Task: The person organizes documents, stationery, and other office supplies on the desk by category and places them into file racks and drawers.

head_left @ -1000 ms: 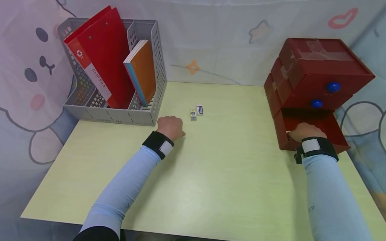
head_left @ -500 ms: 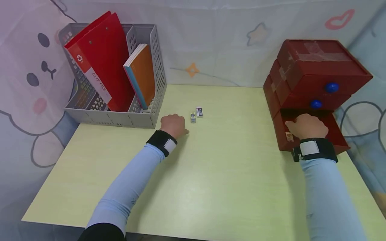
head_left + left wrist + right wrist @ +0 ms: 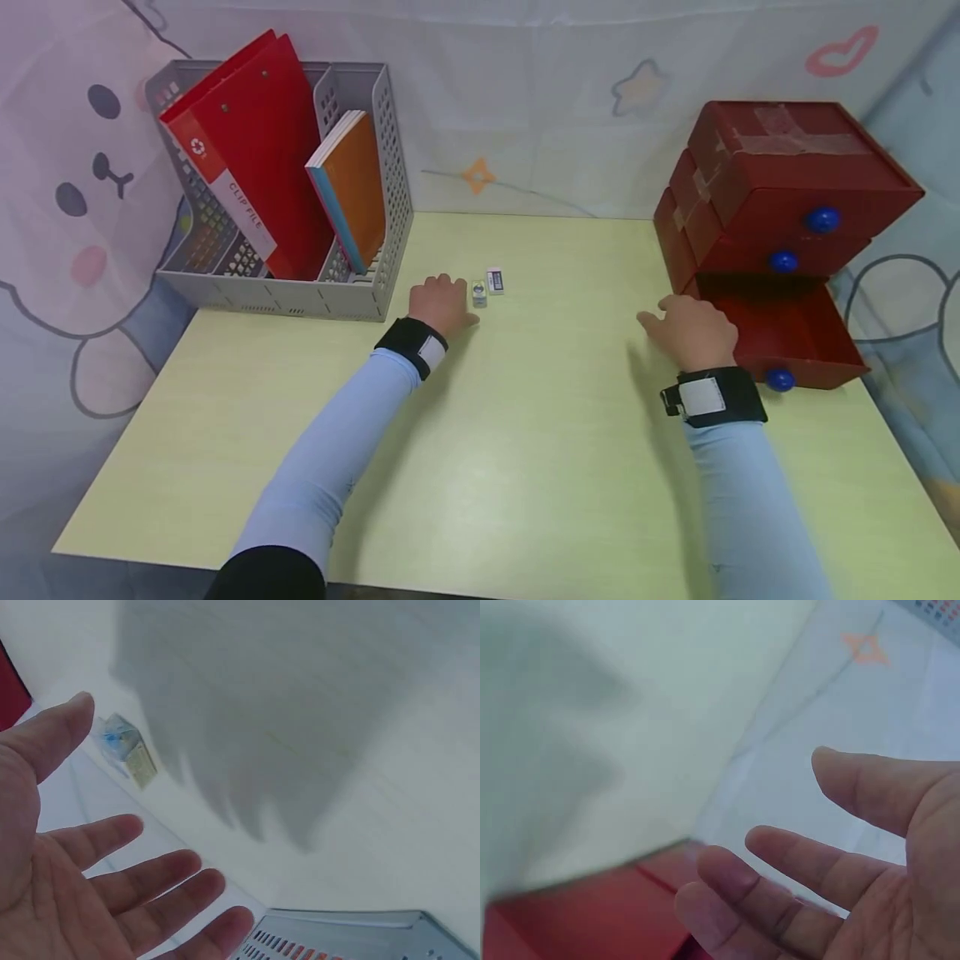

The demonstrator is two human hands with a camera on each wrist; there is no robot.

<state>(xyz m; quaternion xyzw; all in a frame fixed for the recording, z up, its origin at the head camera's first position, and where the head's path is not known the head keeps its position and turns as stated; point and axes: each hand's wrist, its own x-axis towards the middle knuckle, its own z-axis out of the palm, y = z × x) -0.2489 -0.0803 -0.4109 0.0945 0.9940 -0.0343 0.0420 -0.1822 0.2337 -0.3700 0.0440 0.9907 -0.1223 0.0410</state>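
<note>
My left hand (image 3: 440, 306) is over the table just left of two small block-shaped items that look like erasers, the nearer one (image 3: 479, 293) and the farther one (image 3: 495, 281). In the left wrist view the fingers (image 3: 161, 885) are spread and relaxed, holding nothing, with the small blocks (image 3: 141, 763) beyond the thumb. My right hand (image 3: 693, 331) hovers left of the pulled-out bottom drawer (image 3: 787, 325) of a dark red cabinet (image 3: 802, 167). Its fingers (image 3: 795, 859) are loosely bent and hold nothing in the right wrist view. The hand hides the drawer's left side.
A grey perforated basket (image 3: 300, 296) stands at the back left with a red clip file (image 3: 262, 158) and an orange-covered book (image 3: 363, 192) in it. Blue knobs (image 3: 822, 220) stick out from the cabinet's drawers. A printed curtain (image 3: 540, 108) hangs behind the table (image 3: 525, 458).
My right hand has come out of the bottom drawer and moved left over the table. The left hand has shifted slightly right, closer to the small blocks.
</note>
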